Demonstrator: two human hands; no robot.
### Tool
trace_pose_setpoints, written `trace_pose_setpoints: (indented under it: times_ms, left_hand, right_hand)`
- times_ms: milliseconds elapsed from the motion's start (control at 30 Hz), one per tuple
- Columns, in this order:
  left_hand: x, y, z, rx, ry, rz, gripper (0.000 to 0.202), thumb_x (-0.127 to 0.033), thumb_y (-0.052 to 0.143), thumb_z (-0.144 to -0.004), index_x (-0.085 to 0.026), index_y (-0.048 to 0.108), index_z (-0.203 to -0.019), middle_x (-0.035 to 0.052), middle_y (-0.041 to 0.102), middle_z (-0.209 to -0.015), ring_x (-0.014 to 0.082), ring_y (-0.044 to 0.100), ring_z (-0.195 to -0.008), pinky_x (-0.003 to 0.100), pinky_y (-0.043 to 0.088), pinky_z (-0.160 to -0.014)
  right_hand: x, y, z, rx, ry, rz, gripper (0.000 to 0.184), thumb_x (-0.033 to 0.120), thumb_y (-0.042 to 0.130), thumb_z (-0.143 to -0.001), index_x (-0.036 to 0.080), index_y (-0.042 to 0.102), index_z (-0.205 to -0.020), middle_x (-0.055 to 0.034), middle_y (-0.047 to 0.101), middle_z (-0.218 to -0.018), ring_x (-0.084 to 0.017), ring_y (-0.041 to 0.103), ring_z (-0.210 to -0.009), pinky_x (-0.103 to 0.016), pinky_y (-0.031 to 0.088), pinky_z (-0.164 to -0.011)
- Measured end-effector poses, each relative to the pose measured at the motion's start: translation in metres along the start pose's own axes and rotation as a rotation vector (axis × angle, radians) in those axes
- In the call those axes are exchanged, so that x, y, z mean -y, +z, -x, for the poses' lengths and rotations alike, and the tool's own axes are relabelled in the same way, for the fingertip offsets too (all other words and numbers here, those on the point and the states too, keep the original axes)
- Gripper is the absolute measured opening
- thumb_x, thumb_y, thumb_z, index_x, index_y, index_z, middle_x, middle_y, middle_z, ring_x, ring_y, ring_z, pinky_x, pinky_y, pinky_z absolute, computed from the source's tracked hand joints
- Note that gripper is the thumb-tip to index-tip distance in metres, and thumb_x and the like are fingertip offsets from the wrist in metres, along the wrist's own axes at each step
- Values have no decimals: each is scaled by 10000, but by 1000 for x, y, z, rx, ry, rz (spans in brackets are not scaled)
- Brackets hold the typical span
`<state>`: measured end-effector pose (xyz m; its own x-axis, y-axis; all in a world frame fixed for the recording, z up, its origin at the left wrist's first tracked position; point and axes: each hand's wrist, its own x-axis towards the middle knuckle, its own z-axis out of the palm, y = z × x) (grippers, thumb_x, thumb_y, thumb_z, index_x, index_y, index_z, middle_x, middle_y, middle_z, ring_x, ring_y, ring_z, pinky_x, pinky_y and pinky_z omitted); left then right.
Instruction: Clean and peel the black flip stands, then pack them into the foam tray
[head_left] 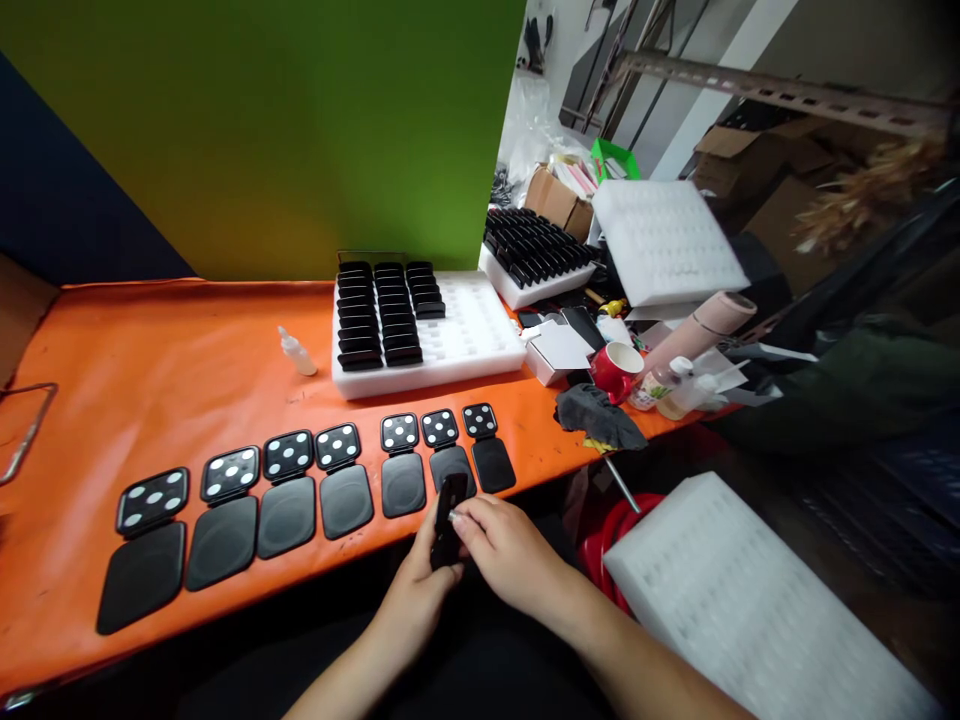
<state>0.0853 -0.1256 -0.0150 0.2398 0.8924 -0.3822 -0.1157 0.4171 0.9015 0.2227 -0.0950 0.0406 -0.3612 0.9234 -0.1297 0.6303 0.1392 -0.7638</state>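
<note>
My left hand point(417, 592) and my right hand point(504, 552) meet just below the orange table's point(150, 360) front edge, both closed on a small black folded case point(450, 518) held upright between them. Right above my hands, a row of several opened black cases point(300, 490) lies flat along the table edge, each with a dotted white-spotted lid half and a plain black half. The nearest open case point(448, 452) sits directly behind the held one.
A white foam tray point(480, 335) partly filled with closed black cases stands mid-table, a small dropper bottle point(297, 352) to its left. More trays point(664, 240), a red mug point(616, 370), a dark cloth point(598, 415), boxes and clutter crowd the right. Another foam tray point(750, 600) lies lower right.
</note>
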Motion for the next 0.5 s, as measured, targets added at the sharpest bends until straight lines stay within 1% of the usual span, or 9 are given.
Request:
trace_pose_setpoints:
  times_ms: [67, 100, 167, 233, 333, 433, 500]
  left_hand:
    - [1, -1, 0, -30, 92, -184, 725, -80, 452, -695, -216, 220, -1368, 44, 323, -1396, 233, 232, -1292, 411, 170, -1070]
    - [2, -1, 0, -35, 126, -268, 722, -69, 434, -704, -231, 211, -1370, 29, 288, -1414, 220, 199, -1305, 408, 132, -1080]
    - [3, -3, 0, -30, 183, -391, 735, -43, 402, -712, -262, 175, -1376, 7, 226, -1438, 199, 183, -1311, 407, 109, -1084]
    - [4, -3, 1, -26, 240, -468, 731, -33, 380, -731, -277, 146, -1379, 0, 198, -1447, 178, 182, -1312, 395, 118, -1085]
    - [2, -3, 2, -19, 294, -526, 656, -86, 366, -801, -270, 126, -1383, 17, 197, -1447, 180, 198, -1308, 392, 163, -1079]
    - [-2, -3, 3, -12, 285, -534, 612, -141, 366, -837, -270, 123, -1383, 33, 201, -1446, 199, 214, -1303, 407, 197, -1069]
    - [-2, -3, 3, -5, 262, -504, 619, -139, 376, -832, -275, 127, -1382, 32, 199, -1447, 203, 223, -1300, 409, 214, -1063]
  right_hand:
    - [3, 1, 1, -24, -22, 116, 183, 259, 403, -888, 182, 567, -858, -25, 572, -831, -134, 537, -771, -230, 393, -697]
    - [5, 2, 1, -28, -24, 169, 174, 257, 414, -882, 180, 568, -857, -29, 570, -832, -142, 532, -784, -239, 391, -707]
    - [9, 3, 2, -28, -27, 258, 176, 244, 409, -881, 175, 567, -848, -36, 562, -832, -150, 523, -788, -251, 386, -718]
    - [12, 3, 4, -23, -43, 301, 179, 248, 402, -883, 176, 564, -857, -38, 557, -840, -152, 518, -796, -255, 379, -726]
    - [15, 1, 4, -35, -49, 290, 173, 305, 434, -868, 183, 547, -821, -21, 554, -820, -141, 517, -768, -241, 365, -679]
    - [15, 1, 2, -73, -17, 255, 193, 336, 478, -842, 184, 508, -727, 10, 539, -757, -113, 502, -691, -215, 330, -597]
    - [13, 3, 0, -84, -16, 229, 208, 337, 492, -833, 182, 489, -694, 21, 528, -732, -101, 493, -670, -205, 316, -581]
